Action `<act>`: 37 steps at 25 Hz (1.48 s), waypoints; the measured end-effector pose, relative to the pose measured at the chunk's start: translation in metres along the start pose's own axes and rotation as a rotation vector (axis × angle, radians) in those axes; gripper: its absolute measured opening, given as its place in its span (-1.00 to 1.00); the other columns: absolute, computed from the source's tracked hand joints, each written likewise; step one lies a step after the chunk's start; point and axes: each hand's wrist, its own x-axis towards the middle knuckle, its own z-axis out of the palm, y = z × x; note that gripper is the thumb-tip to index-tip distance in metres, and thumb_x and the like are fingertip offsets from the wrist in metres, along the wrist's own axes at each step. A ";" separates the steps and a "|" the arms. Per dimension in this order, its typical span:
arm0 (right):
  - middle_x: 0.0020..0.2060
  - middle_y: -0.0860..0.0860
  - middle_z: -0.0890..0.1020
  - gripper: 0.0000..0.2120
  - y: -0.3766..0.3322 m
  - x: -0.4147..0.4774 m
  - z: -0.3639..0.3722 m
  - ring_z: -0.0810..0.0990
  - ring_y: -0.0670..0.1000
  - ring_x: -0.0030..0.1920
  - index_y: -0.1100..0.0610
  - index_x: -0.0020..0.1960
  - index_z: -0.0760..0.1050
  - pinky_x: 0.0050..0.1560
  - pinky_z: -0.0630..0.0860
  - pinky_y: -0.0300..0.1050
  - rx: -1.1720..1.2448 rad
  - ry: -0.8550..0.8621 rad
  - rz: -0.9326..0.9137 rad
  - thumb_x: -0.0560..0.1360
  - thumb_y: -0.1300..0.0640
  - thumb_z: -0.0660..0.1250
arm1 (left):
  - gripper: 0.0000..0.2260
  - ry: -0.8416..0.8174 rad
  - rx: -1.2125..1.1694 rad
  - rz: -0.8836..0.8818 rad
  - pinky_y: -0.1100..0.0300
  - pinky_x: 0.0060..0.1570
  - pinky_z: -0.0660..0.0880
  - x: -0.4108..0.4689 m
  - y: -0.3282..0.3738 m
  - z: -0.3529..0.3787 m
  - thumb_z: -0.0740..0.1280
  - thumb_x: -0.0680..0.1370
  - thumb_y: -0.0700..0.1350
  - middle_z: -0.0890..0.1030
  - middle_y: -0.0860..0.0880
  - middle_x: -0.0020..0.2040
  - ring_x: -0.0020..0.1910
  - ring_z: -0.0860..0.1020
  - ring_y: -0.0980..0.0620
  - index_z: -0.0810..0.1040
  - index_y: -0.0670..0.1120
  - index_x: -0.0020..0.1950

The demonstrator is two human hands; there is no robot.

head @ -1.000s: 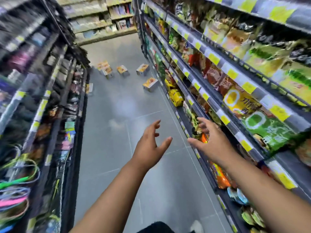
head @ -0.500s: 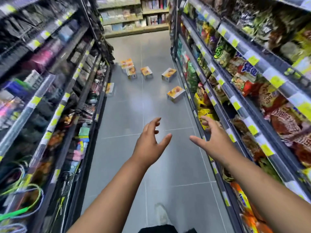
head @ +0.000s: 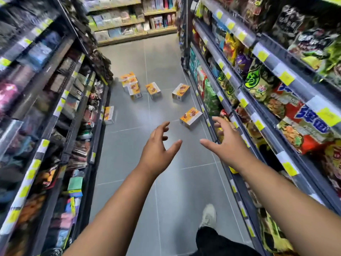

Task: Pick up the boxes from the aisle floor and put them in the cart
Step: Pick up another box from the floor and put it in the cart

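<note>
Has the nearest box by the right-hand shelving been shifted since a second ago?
No. The nearest box lies by the same floor-tile seam, against the right shelving base. It only looks nearer because the camera advanced.

Snack-packed shelves [head: 267,93] line a grey tiled floor [head: 166,58]; white shoe [head: 209,215] below.

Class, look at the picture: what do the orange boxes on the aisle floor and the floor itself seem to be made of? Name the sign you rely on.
Orange boxes: probably printed cardboard, going by the sharp folded edges, flat faces and pale sides; whether glossy or matt is too blurred to tell.
Floor: seemingly grey ceramic or stone tile, going by the thin straight grout lines; it looks fairly matt with a soft sheen.
</note>
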 end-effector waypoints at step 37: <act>0.44 0.15 0.22 -0.16 0.277 0.773 0.209 0.34 0.12 0.36 -0.03 0.50 0.18 0.16 0.26 -0.21 -0.233 -0.267 0.323 0.36 0.00 0.55 | -0.33 -0.251 0.221 -0.351 0.00 0.25 0.44 0.742 -0.288 0.170 0.37 0.51 0.18 0.38 -0.06 0.41 0.28 0.48 -0.05 0.17 0.09 0.53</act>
